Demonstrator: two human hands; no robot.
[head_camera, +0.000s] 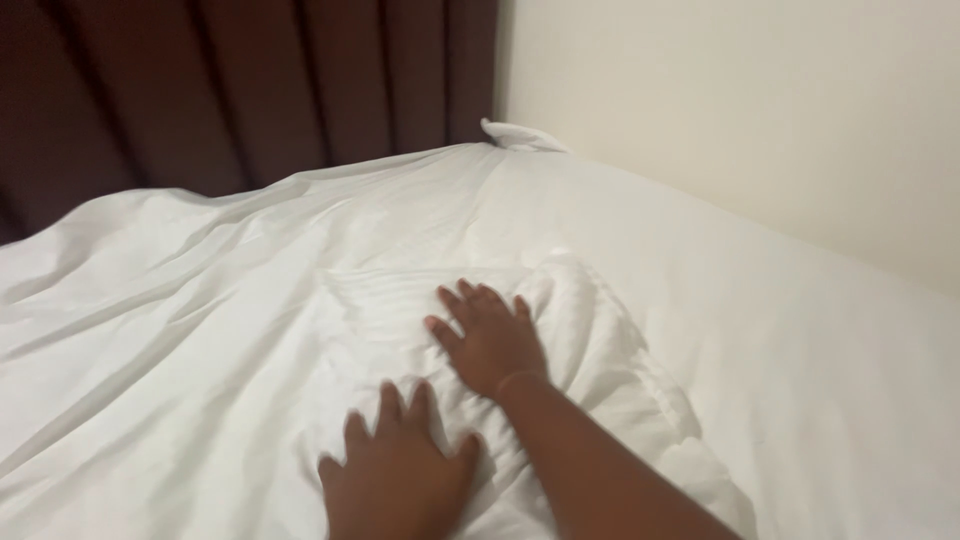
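1. Right hand (492, 340), head view: flat on the white sheet (250, 330), palm down, fingers spread and pointing toward the headboard (250, 80). It grips nothing and presses on a bunched, ribbed patch of cloth near the middle of the bed.
2. Left hand (400, 475), same view: low in the frame, just beside the right forearm, also palm down with fingers apart. It grasps nothing; the heel of the hand rests on the sheet and the edges are blurred.
3. Sheet: covers the whole mattress, with long creases fanning left from the hands and a thicker ridge (620, 370) just right of the right wrist.
4. Judgement on smoothing well: flat palms with spread fingers suit it. Strokes should run outward from the bunched patch along the creases, not across them, or the folds double up.
5. Edges: the dark padded headboard stands along the far side. A pale wall (750, 100) lies close along the bed's right side, and a small corner of white cloth (520, 135) sticks up where the two meet.
6. Open room: the broad stretch of sheet to the left is open. The right is tighter, with the wall near.
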